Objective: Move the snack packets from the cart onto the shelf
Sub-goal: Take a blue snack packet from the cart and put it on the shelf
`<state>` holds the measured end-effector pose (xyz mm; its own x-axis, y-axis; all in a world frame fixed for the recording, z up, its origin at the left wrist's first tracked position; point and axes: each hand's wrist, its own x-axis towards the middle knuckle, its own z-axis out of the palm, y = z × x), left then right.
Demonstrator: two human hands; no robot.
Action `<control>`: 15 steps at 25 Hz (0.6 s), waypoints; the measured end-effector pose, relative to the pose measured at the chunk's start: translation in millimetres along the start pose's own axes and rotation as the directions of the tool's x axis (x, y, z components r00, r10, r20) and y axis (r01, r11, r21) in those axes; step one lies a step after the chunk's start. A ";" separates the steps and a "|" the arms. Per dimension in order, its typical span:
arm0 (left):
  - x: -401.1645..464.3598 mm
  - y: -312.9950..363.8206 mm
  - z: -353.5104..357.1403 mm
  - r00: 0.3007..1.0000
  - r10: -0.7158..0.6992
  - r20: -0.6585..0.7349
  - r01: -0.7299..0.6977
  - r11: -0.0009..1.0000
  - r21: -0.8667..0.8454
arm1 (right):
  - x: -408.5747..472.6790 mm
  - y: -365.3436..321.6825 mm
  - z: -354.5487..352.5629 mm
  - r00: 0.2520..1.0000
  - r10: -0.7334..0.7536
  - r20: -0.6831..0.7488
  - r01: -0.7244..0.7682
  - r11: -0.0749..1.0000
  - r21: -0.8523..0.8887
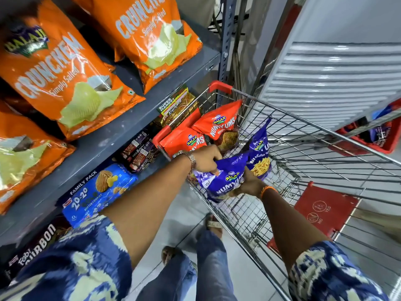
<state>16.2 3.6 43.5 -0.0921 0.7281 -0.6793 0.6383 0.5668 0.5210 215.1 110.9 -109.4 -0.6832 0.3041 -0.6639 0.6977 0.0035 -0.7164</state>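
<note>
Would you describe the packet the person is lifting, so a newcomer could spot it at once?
Find the wire shopping cart beside the grey shelf. At its near end, the left hand and right hand grip one purple Numyums packet. A second purple packet stands just behind it and two red packets lie further back; only this one is held.

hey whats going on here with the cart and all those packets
A person is restocking snacks from a wire shopping cart beside a grey shelf. Both hands are down in the cart: the left hand and the right hand each grip a purple Numyums packet. A second purple packet and two red Numyums packets are in the cart too. The shelf above holds orange Crunchex bags, with biscuit packs on the shelf below.
</note>
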 end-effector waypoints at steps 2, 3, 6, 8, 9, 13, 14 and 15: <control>-17.2 8.4 -25.1 0.997 0.069 -0.028 -0.070 0.996 -0.052 | -5.9 -18.6 -0.4 0.998 -0.033 0.044 0.032 0.999 0.028; -29.3 13.6 -39.8 0.995 0.089 -0.048 -0.092 0.993 -0.078 | -9.8 -27.0 -3.3 0.997 -0.044 0.057 0.042 0.998 0.036; -61.6 24.9 -78.8 0.976 0.138 -0.170 -0.158 0.981 -0.112 | -27.3 -58.6 -14.1 0.998 -0.024 0.061 0.017 0.994 0.110; -82.0 33.6 -103.7 0.953 0.170 -0.251 -0.207 0.970 -0.127 | -40.7 -82.7 -19.3 0.997 -0.052 0.055 0.040 0.981 0.191; -92.7 39.2 -117.2 0.941 0.172 -0.290 -0.217 0.967 -0.132 | -49.4 -96.6 -21.1 0.996 -0.079 0.037 0.069 0.973 0.219; -153.7 73.9 -176.7 0.830 0.269 -0.488 -0.234 0.963 0.133 | -89.1 -162.2 -25.1 0.960 -0.251 -0.125 0.276 0.921 0.275; -169.1 84.7 -189.2 0.787 0.320 -0.527 -0.217 0.944 0.249 | -97.6 -177.2 -26.2 0.942 -0.300 -0.154 0.332 0.903 0.273; -188.0 95.0 -201.4 0.738 0.362 -0.569 -0.190 0.921 0.339 | -110.7 -198.0 -25.9 0.919 -0.353 -0.178 0.391 0.876 0.282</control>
<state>-59.8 -1.8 324.8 -0.2722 0.9621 -0.0185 0.8646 0.2530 0.4342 158.1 101.2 111.5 -0.8355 0.4476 -0.3188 0.2831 -0.1465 -0.9478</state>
